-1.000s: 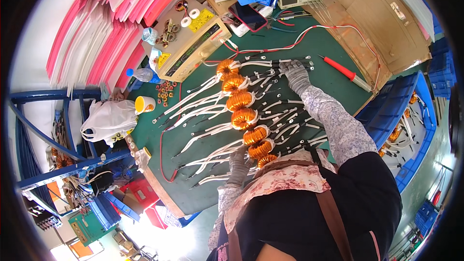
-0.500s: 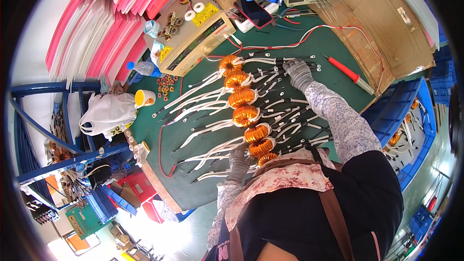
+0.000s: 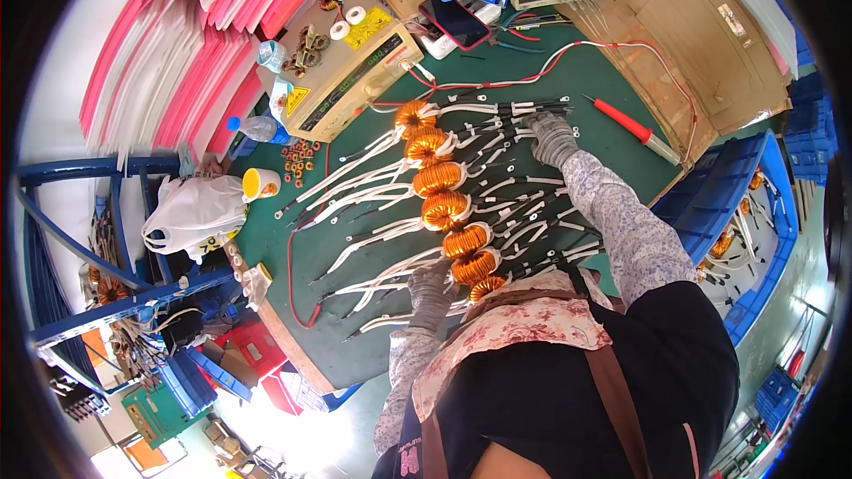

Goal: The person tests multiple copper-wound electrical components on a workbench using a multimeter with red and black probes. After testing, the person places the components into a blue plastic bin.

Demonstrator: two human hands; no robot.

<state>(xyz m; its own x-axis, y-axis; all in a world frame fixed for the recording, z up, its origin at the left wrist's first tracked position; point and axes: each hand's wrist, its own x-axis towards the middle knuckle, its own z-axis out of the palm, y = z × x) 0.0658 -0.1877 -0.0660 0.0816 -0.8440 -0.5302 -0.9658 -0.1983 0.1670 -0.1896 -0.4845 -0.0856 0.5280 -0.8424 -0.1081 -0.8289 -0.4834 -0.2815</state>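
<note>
A row of copper-wound ring coils (image 3: 440, 179) runs down the table, with white leads (image 3: 355, 204) fanning left and black-sleeved, lug-tipped leads (image 3: 524, 184) to the right. My right hand (image 3: 554, 138), in a grey glove, is at the far right end of the row's top leads, its fingers bent closed over the lead ends. Beside the nearest coils (image 3: 473, 266), my left hand (image 3: 431, 294), also gloved in grey, lies against the white leads on their left. Its fingertips are partly hidden among the leads, so its grip is unclear.
A beige bench instrument (image 3: 342, 80) stands at the far left, near a bottle (image 3: 257, 129) and a yellow-white cup (image 3: 261, 184). Small ring cores (image 3: 300, 160) lie close by. A red-handled pointed tool (image 3: 626, 120) lies right, before a cardboard box (image 3: 666, 53). Blue bins (image 3: 723, 204) flank the table.
My right hand has shifted slightly right along the top leads. My left hand has moved slightly left, away from the nearest coils. The whole view has shifted a little.
</note>
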